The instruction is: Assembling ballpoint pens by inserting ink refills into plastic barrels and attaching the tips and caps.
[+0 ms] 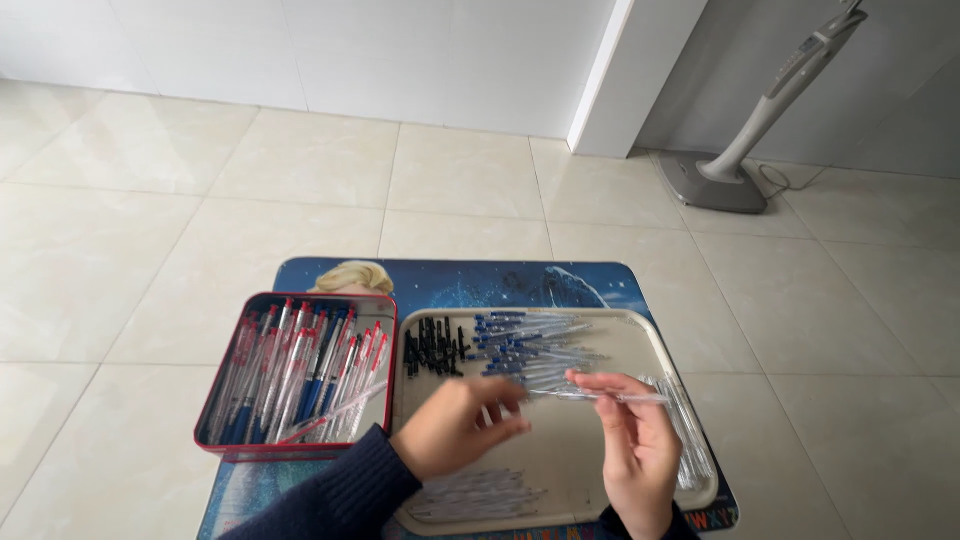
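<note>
The right hand [635, 450] is held over the right half of a beige rectangular plastic tray [560, 470], and a clear plastic pen barrel [600, 396] is pinched between its thumb and fingertips, lying nearly level and pointing left. The left hand [462, 425], reaching out of a dark blue knitted sleeve [335, 495], is raised over the middle of the tray with its fingers curled towards the left end of the same barrel; the fingers are blurred, so it cannot be told whether that end is gripped or only approached.

The tray is set on the right part of a low bench covered with a blue picture print [470, 280], and it fills that side almost to the right edge. Along the far edge of the tray a heap of clear refills with blue tips [530, 345] is spread, and just to its left a small cluster of black pen parts [432, 350] is laid. More clear barrels [690, 430] are lined along the tray's right rim, and another row of clear parts [470, 495] is seen at its near edge.

Beside the tray, at the bench's left edge, a red rectangular metal tin [300, 370] is placed, filled with assembled pens with red and blue ends. The bench stands on a pale tiled floor [150, 200], and a grey upright appliance [760, 130] is parked near the far wall.
</note>
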